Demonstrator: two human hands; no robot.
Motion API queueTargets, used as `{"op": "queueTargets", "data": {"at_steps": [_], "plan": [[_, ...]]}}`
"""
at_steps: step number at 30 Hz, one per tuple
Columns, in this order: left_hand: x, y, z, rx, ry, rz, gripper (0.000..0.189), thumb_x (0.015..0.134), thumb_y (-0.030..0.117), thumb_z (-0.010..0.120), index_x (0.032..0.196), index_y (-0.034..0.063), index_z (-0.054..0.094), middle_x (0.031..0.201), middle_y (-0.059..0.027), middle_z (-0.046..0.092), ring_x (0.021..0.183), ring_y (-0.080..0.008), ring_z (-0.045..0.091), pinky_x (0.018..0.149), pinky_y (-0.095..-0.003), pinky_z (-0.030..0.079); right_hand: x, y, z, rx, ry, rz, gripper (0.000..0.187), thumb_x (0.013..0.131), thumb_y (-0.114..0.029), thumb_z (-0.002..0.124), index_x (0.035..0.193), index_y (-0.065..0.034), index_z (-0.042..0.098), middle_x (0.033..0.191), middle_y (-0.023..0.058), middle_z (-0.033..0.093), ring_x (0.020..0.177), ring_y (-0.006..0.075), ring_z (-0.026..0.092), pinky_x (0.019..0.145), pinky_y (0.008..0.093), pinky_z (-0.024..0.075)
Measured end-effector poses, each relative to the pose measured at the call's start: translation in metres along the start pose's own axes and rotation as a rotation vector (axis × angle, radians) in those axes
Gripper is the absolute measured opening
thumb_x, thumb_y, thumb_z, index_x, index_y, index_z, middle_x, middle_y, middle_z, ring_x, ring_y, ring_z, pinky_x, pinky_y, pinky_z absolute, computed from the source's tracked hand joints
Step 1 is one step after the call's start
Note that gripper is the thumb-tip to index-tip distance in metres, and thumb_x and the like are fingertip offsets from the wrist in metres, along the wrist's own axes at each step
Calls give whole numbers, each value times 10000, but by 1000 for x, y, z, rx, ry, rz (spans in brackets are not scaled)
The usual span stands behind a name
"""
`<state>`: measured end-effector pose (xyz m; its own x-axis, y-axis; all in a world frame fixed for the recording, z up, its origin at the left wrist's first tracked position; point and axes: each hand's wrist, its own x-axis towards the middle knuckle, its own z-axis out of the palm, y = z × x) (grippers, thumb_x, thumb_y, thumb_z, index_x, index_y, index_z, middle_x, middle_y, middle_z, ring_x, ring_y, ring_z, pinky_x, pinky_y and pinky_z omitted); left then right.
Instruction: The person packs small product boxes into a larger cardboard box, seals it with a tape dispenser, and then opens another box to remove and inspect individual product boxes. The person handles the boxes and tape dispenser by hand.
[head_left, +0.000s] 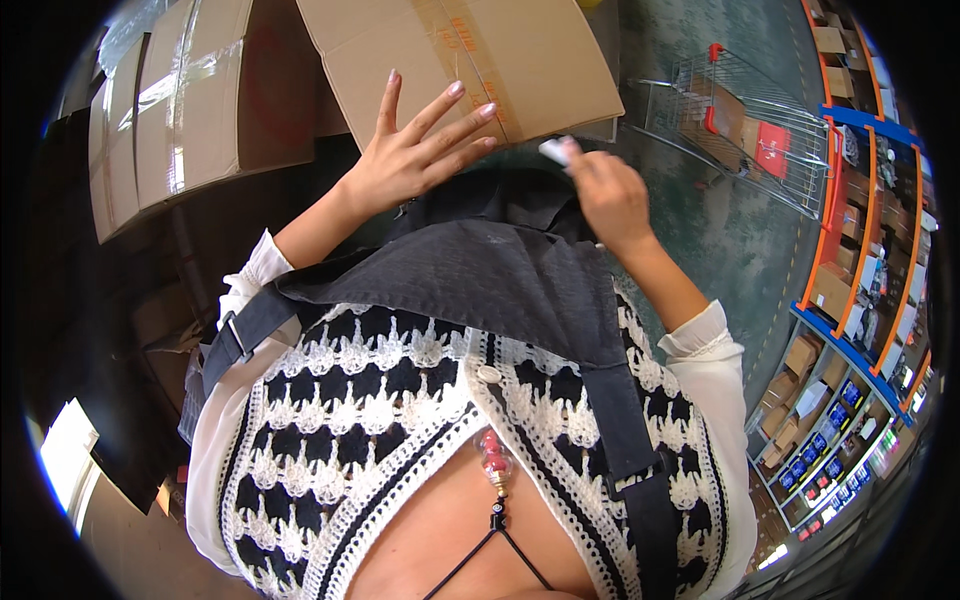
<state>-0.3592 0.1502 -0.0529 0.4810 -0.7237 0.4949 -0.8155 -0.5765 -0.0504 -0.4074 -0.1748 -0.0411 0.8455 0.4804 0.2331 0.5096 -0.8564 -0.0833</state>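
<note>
My left hand (424, 146) is spread flat with its fingers apart at the near edge of a large brown cardboard box (555, 71). Its fingertips lie over the top of the box, though whether they press on it is hard to tell. A strip of printed tape (480, 56) runs along the seam beside those fingers. Just off the box's near right corner, my right hand (611, 195) is closed around a small white object (555, 151). Most of that object is hidden by the fingers, so its kind is unclear. A dark apron (480, 262) hangs below both hands.
Taped cardboard boxes (195, 112) stand at the left. To the right, a wire shopping cart (750, 135) holding cartons stands on the green floor (675, 247). Orange and blue shelving racks (862, 225) with boxes and packaged goods line the far right.
</note>
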Motion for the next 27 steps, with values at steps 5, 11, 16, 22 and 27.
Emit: {"op": "queueTargets", "data": {"at_steps": [5,11,16,22,27], "plan": [[3,-1,-22,-82,86,70,336,894,311,714,1225,292,660,1549,43,479,1498,-269,349,1199,-742,61,-5,6,-34,8,-32,39,407,902,-125,708,1306,-113,666,917,67,638,806,252,649,699,379,530],[40,-40,-56,-446,-175,-159,533,884,374,702,1364,177,579,1614,-91,378,1550,-346,210,1228,-655,44,11,11,-91,305,-27,-133,247,914,-113,682,1159,-81,663,986,64,684,859,262,661,805,386,486],[35,-167,5,-39,6,-633,593,953,389,631,1433,71,488,1568,-174,407,1509,-366,290,1207,-607,225,132,51,-92,527,-52,-53,188,1006,-64,567,1170,-36,655,1040,120,682,990,282,658,883,362,487],[28,-258,12,73,-52,-950,378,941,213,597,1258,8,633,1248,-237,627,1247,-403,547,1111,-542,392,348,54,-30,570,-102,-155,301,1043,-302,534,1149,-67,690,1058,140,697,910,304,688,806,367,518],[28,-263,-20,44,11,-947,278,837,79,591,1065,0,730,991,-210,677,995,-398,631,937,-469,501,480,2,23,197,-156,-199,606,982,-671,454,1016,-144,751,985,80,756,975,298,704,882,477,451]]}}
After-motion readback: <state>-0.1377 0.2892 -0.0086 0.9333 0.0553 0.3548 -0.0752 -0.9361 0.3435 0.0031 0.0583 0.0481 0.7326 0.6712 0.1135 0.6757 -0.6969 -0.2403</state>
